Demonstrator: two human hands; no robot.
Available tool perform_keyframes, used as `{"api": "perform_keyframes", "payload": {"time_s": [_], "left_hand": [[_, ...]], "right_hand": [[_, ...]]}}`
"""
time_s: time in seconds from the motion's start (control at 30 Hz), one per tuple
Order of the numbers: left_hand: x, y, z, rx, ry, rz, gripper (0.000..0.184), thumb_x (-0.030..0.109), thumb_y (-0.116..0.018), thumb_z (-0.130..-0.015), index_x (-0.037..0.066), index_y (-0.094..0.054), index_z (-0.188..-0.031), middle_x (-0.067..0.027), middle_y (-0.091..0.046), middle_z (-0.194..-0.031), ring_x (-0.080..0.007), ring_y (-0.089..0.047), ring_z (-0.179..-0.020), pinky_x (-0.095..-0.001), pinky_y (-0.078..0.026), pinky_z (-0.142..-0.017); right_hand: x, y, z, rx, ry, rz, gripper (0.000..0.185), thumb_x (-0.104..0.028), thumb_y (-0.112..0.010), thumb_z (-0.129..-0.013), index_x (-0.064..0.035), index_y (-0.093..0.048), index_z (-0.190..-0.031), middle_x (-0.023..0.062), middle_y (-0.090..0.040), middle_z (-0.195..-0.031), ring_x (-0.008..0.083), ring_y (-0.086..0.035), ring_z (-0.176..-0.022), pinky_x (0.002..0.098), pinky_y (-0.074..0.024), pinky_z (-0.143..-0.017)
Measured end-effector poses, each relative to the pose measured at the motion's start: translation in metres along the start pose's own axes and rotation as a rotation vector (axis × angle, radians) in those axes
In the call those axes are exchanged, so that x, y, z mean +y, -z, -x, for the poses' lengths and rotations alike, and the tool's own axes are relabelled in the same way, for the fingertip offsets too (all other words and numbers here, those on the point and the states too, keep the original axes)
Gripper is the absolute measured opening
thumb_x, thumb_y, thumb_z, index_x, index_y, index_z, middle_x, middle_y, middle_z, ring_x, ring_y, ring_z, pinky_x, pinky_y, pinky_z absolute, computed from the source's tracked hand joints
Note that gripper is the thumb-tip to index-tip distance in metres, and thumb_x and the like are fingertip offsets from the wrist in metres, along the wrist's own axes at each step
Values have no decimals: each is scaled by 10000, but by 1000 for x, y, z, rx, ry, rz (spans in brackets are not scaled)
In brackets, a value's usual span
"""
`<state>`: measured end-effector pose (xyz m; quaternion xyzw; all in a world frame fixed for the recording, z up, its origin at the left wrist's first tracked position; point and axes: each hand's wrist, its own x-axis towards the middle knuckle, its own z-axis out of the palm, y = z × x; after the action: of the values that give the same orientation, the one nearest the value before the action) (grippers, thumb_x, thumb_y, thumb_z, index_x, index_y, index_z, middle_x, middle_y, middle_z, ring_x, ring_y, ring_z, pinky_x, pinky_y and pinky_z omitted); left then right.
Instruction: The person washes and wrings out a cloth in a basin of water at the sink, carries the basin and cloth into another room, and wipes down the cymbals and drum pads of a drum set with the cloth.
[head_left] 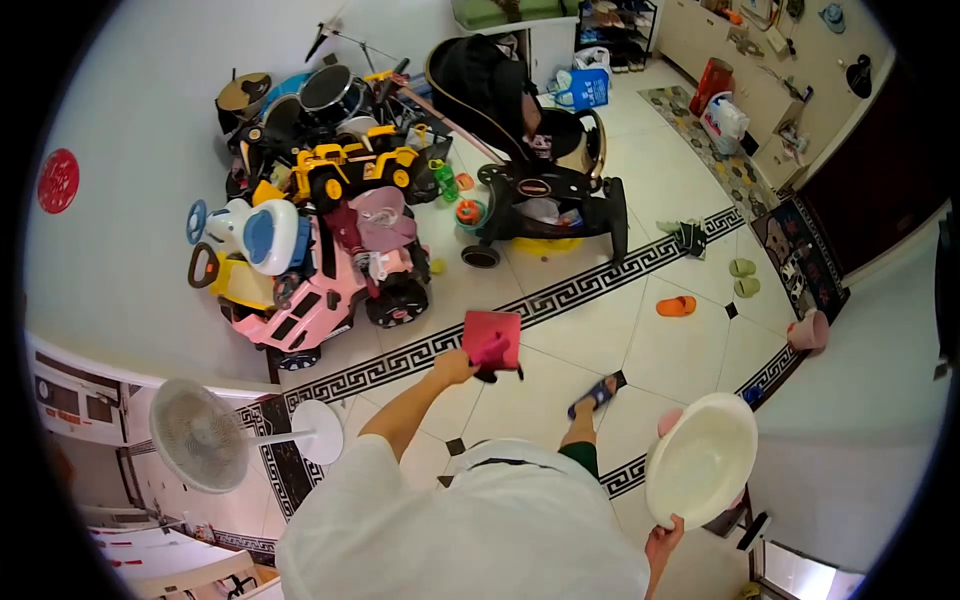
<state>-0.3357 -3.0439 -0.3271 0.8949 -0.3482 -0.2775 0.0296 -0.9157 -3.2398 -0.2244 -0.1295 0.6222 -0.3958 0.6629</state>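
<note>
The left hand (458,367) is closed on the handle of a pink dustpan (508,330), held out in front of the body; it overlaps the floor's (575,345) patterned band in view, and whether it touches the floor I cannot tell. The right hand (664,541) grips the near rim of a white basin (702,462), out to the right side. The basin is tilted, its inside facing up, and shows nothing in it. Something pink shows past its rim, too hidden to name.

Between basin and dustpan, one foot in a blue slipper (594,397) stands on the floor. An orange slipper (676,306) lies farther off, and green slippers (744,279) lie near the floor's right edge, beside a dark mat (802,250). A pink bucket (809,330) sits by that same edge.

Along the floor's left edge, by the wall, are a fan (200,435), a pink car (320,290), a yellow truck (350,168) and drums (328,88). A black stroller (545,187) stands toward the far edge, near a blue bag (582,90).
</note>
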Motion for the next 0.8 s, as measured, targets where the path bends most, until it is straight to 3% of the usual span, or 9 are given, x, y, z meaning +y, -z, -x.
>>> {"api": "perform_keyframes", "payload": {"time_s": [0.13,0.27,0.33,0.4,0.47,0.6,0.8], "left_hand": [[71,16,-67,122,119,171,473,498,-588,-767,46,-666,-879,-192,-655,-884,-361,-631,-853,-460,-509,-719],[93,-20,-124,-60,309,166,530,528,-586,-739,36,-675,-916,-220,-650,-941,-372,-625,-898,-457,-495,-753],[117,-3,-120,-62,331,196,518,494,-562,-745,42,-658,-981,-218,-649,-953,-379,-619,-919,-447,-489,-791],[124,2,-127,-325,308,151,548,516,-535,-736,42,-655,-984,-219,-644,-963,-378,-613,-939,-437,-485,-793],[123,-15,-134,-454,374,138,540,526,-561,-718,35,-676,-911,-218,-648,-941,-360,-624,-922,-431,-484,-773],[145,-42,-170,-748,487,121,555,542,-619,-722,62,-683,-992,-176,-646,-1059,-306,-609,-1021,-408,-480,-825],[231,30,-305,-747,376,103,552,537,-603,-724,53,-680,-977,-158,-662,-1007,-293,-635,-941,-391,-485,-787]], "right_hand": [[-60,-75,-85,-20,-27,22,279,-151,-675,-671,-74,-551,-909,4,-575,-771,87,-427,-474,204,-336,-369],[-123,-154,-160,-47,-64,94,246,-108,-657,-684,-72,-546,-901,17,-565,-767,109,-428,-443,199,-343,-367],[-153,-184,-201,-223,-5,105,258,-73,-619,-707,-55,-544,-953,6,-549,-788,81,-490,-530,185,-334,-359],[-191,-251,-214,-146,15,102,258,-57,-621,-703,-52,-543,-949,6,-549,-788,78,-493,-542,184,-334,-365],[-224,-297,-243,-182,9,129,275,-51,-623,-700,-55,-539,-961,6,-551,-793,80,-497,-552,184,-331,-365],[-273,-398,-310,-145,-47,157,320,-48,-631,-687,-71,-537,-992,5,-555,-807,82,-499,-562,181,-331,-372],[-318,-522,-409,-192,-55,144,399,-58,-636,-668,-75,-517,-1049,4,-556,-834,82,-491,-568,183,-334,-388]]}}
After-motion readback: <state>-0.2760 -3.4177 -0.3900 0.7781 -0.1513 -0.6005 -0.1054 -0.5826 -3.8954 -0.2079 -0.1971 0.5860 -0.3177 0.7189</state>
